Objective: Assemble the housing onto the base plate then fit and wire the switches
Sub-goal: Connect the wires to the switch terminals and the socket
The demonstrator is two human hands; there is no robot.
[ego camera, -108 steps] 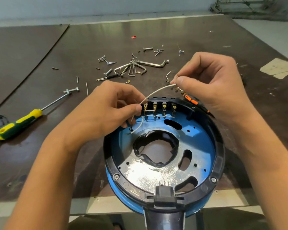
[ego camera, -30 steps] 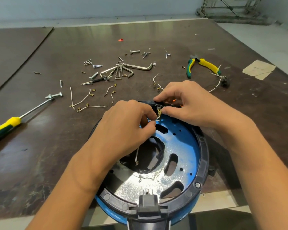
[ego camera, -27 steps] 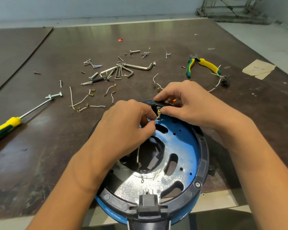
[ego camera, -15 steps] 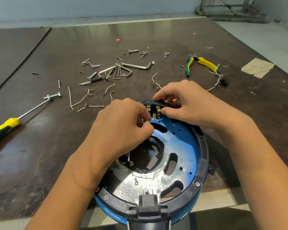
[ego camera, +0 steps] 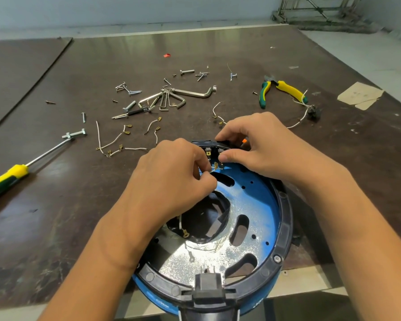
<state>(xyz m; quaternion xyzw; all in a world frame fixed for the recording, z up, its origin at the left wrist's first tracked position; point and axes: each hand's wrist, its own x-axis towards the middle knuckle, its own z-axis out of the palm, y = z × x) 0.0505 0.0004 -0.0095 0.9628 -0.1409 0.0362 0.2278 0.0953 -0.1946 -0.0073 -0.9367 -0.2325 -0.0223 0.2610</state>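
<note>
A round blue base plate inside a black housing ring lies at the table's near edge. The black switch block with brass terminals sits at the ring's far side. My left hand pinches a thin white wire with a brass connector just below those terminals. The wire's other end, a ring lug, hangs under my palm over the centre hole. My right hand grips the switch block from the far side, thumb pressed beside the terminals.
Loose wires with connectors, hex keys and screws lie beyond the housing. A yellow-green screwdriver rests at left, yellow-green pliers at far right. A black plug socket sits at the ring's near edge.
Both hands came down from holding a long wire above the housing onto the switch block. In the last second my left hand shifted the connector slightly at the terminals.
</note>
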